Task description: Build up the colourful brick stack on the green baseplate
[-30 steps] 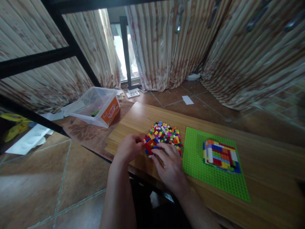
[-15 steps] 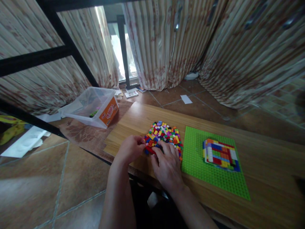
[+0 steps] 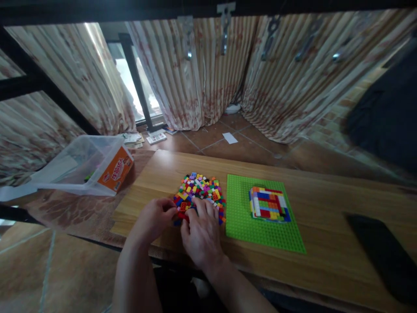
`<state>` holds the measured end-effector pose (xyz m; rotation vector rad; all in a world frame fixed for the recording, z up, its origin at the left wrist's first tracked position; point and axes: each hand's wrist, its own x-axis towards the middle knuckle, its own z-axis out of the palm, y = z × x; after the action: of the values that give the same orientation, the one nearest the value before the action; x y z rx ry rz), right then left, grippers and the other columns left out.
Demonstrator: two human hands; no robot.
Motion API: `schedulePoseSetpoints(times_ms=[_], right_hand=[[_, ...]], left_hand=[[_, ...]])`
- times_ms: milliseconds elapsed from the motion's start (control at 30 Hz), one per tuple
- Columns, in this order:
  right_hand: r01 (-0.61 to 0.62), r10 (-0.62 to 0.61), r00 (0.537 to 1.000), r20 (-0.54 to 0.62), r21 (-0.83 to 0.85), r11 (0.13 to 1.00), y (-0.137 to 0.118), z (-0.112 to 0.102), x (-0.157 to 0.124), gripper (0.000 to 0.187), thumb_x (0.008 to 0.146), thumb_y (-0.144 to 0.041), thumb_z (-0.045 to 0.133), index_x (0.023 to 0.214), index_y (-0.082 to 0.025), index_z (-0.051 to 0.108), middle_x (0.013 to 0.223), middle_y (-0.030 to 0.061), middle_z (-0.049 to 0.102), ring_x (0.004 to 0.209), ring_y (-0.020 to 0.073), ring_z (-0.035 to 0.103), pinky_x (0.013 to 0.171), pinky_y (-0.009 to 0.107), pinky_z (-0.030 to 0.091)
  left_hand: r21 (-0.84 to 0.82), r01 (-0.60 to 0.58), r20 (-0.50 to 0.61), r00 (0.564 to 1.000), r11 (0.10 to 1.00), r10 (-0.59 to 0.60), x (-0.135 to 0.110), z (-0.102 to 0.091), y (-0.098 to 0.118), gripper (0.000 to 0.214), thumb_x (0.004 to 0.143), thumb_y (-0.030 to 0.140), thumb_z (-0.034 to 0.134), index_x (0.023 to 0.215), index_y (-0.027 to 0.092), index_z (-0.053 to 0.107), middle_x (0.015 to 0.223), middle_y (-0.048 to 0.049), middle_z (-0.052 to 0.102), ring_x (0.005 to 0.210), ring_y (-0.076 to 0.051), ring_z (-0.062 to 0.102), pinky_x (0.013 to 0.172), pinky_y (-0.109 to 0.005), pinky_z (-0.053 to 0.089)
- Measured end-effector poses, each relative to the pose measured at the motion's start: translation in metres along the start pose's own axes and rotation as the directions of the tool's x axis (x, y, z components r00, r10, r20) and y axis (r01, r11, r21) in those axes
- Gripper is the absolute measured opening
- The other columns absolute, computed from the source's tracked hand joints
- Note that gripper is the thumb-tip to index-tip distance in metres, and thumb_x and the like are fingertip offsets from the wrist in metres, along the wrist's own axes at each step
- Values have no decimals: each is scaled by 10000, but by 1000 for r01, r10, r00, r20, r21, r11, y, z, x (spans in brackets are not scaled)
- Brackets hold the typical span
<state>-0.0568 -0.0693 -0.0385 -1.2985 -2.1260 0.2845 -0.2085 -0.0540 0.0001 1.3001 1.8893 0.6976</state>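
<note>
A pile of small toy building bricks (image 3: 201, 186) in many colours lies on the wooden tabletop. At its near left edge, my left hand (image 3: 158, 218) is closed, thumb and index pinched at the end of a red brick (image 3: 183, 216). Over the near side of the pile rests my right hand (image 3: 202, 232), its bent fingers apart among the bricks; its fingertips are partly hidden. To the right is a green studded baseplate (image 3: 239, 226), with a low, multicoloured brick structure (image 3: 269, 203) standing on it, apart from both hands.
A clear plastic box (image 3: 78, 163) with an orange label sits left of the wooden tabletop (image 3: 163, 167). A black flat object (image 3: 382, 252) lies at the right. Striped curtains (image 3: 208, 87) hang behind, and a white paper (image 3: 230, 138) is on the floor.
My view has turned right, so the table and box appear further left and the black flat object shows fully. Both hands stay at the pile, with little visible change in their fingers.
</note>
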Motion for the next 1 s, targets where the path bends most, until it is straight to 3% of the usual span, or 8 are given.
schedulePoseSetpoints(times_ms=[233,400,500,667,800,900,1000], right_hand=[[28,-24,998,-50,73,997,7,-7,3,85,912,-195,563,910,-209,647,1239,83,630,1141,263,512,1036,460,395],[24,6,992,-129,230,973,11,-13,5,123,962,-233,515,963,-220,637,1016,54,696,969,207,606,902,379,471],[-20,83,982,-169,343,939,16,-17,8,122,963,-254,520,967,-221,637,930,38,698,895,184,641,844,334,504],[-56,197,950,-242,491,870,26,-27,12,117,944,-234,538,979,-231,650,965,48,686,904,163,657,807,285,539],[-16,186,949,-253,551,835,29,-34,14,115,925,-197,556,936,-226,667,970,49,666,925,154,649,843,285,541],[-26,207,953,-220,623,782,30,-37,14,98,896,-202,589,892,-225,685,954,45,669,903,155,652,840,296,548],[-97,272,957,-101,774,626,33,-39,15,94,857,-228,624,873,-228,716,924,34,695,843,161,675,767,298,570]], left_hand=[[-45,40,10,999,998,-39,1,1,2,284,713,421,613,607,174,704,568,-31,653,558,-178,563,528,-253,369],[-84,-9,-63,998,996,3,-1,-3,8,314,712,446,635,563,175,684,488,1,571,483,-134,471,481,-240,324],[-186,-9,-113,994,982,-12,-1,-2,13,319,675,484,693,642,168,718,531,-4,614,501,-136,499,490,-234,370],[-383,-103,-123,991,918,60,2,17,30,354,648,500,761,718,154,735,573,-3,620,527,-112,502,493,-203,384],[-538,-94,9,993,838,118,-1,40,50,349,638,476,797,730,147,731,592,2,615,528,-99,499,485,-191,391],[-613,-63,26,995,787,101,-3,48,58,318,600,426,834,686,141,722,580,8,609,509,-82,478,474,-180,381],[-654,-60,6,996,754,84,-3,48,59,295,556,375,864,686,144,734,601,-10,649,538,-100,524,503,-193,418]])
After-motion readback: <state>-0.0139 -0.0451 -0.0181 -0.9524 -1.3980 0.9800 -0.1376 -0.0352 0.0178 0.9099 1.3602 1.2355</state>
